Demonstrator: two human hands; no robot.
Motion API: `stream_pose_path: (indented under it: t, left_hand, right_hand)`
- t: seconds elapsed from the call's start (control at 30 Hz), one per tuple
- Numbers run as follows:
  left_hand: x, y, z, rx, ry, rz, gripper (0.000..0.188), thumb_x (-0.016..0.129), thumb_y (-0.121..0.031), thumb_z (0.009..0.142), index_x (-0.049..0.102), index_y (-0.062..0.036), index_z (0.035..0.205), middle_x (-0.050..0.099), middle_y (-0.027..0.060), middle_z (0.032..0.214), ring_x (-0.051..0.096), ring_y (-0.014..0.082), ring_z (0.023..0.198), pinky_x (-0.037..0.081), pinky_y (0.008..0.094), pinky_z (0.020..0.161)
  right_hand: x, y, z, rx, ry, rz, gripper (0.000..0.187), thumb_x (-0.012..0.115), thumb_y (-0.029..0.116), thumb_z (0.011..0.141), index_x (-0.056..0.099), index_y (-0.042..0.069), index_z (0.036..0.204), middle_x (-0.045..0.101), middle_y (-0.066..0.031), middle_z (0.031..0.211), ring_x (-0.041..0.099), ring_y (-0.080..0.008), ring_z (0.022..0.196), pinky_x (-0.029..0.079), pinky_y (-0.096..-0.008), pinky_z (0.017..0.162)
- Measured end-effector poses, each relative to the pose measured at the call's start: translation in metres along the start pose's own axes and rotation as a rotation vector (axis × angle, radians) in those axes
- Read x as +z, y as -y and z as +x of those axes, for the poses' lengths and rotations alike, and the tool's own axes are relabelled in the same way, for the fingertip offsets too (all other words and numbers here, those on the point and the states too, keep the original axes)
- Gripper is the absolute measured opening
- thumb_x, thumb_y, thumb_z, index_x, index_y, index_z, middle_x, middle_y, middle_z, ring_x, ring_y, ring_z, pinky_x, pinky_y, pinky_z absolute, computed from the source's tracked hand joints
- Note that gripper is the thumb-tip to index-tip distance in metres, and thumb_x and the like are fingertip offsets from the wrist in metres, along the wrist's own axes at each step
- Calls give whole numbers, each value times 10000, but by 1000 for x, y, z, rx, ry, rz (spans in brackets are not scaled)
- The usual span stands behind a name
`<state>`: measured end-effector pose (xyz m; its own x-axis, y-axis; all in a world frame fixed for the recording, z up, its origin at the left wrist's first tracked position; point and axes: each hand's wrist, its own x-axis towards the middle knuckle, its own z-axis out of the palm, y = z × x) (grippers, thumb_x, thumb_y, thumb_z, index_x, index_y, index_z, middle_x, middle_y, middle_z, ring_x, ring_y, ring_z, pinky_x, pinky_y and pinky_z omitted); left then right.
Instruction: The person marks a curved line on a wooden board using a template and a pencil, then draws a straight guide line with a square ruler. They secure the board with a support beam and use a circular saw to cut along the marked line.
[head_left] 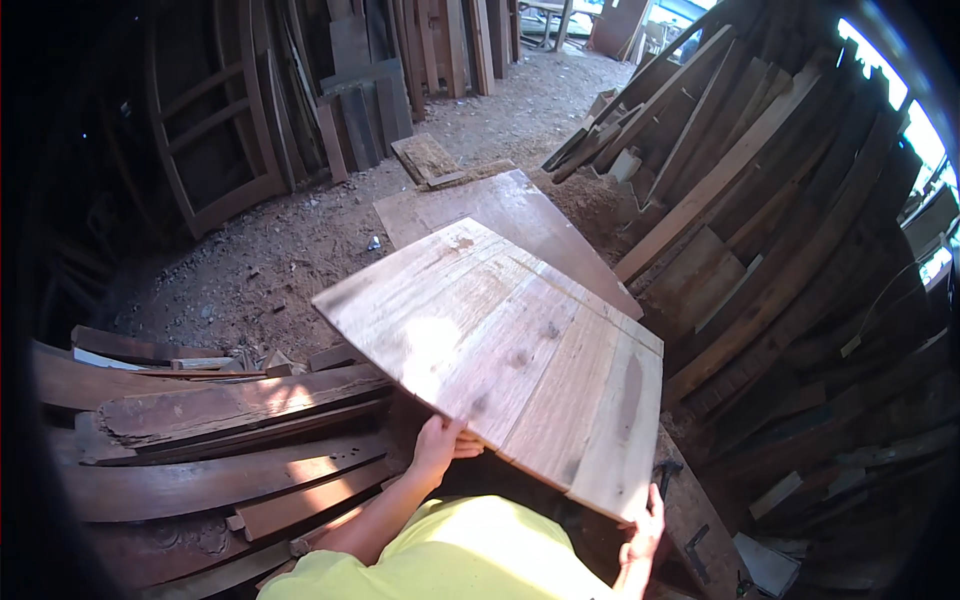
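Observation:
A wide wooden panel (520, 350), made of several planks joined side by side, is held out in front of my body. Dark knots and a bright patch of sunlight mark its pale surface. My left hand (440, 446) is closed around its near edge, fingers partly tucked beneath. At the near right corner, my right hand (645, 530) grips the panel's edge. Beyond and partly under the panel shows a flat reddish-brown board (500, 205), lying on the ground.
Stacked planks (240, 410) fill the left side. Long boards (740, 170) lean along the right. A wooden door frame (215, 120) and upright boards stand at the far left. Beside my right hand are a workbench-like board (700, 530) and a dark metal tool (668, 470).

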<state>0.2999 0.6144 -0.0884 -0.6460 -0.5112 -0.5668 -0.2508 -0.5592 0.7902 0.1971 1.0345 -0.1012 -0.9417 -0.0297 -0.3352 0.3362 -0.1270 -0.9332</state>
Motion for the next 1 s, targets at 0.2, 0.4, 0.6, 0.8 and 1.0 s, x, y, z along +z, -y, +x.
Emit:
stream_pose_path:
  t: [0.2, 0.4, 0.6, 0.8, 1.0]
  left_hand:
    - [76, -129, 14, 434, -37, 2, 321, 654, -301, 1078, 577, -1, 995, 659, 113, 763, 667, 195, 555, 568, 316, 528]
    - [143, -217, 78, 682, -10, 60, 376, 612, -374, 1087, 581, -4, 1028, 651, 91, 776, 671, 185, 607, 572, 325, 573]
    - [164, -287, 157, 892, 226, -36, 380, 520, -376, 1143, 566, -36, 1307, 649, 118, 1212, 677, 223, 1128, 554, 393, 1004]
    - [156, -250, 186, 866, 521, 140, 649, 558, -348, 1120, 416, 47, 1616, 366, 185, 1723, 318, 276, 1600, 232, 382, 1304]
    - [142, -172, 202, 760, 601, 273, 863, 619, -367, 1097, 120, -51, 1727, 14, 113, 1823, 25, 294, 1673, 79, 423, 1342]
  right_hand:
    - [45, 117, 7, -643, 192, -169, 641, 850, 62, 800, 591, -6, 1382, 726, -92, 1112, 699, -175, 900, 563, -327, 891]
    - [96, 203, 69, -1088, -275, -782, 326, 903, 126, 812, 741, 51, 1084, 628, -81, 878, 613, -241, 788, 496, -356, 740]
    - [174, 254, 101, -1343, -178, -658, 359, 874, 211, 859, 639, -13, 1014, 614, -145, 1102, 607, -321, 1099, 471, -414, 970]
    - [264, 256, 98, -1239, -31, -263, 218, 781, 161, 1011, 608, 34, 1049, 645, -25, 1004, 586, -105, 897, 459, -257, 814]
    - [340, 244, 82, -1315, 23, -142, 286, 786, 172, 1011, 532, 40, 1006, 638, -88, 1075, 600, -144, 899, 462, -267, 793]
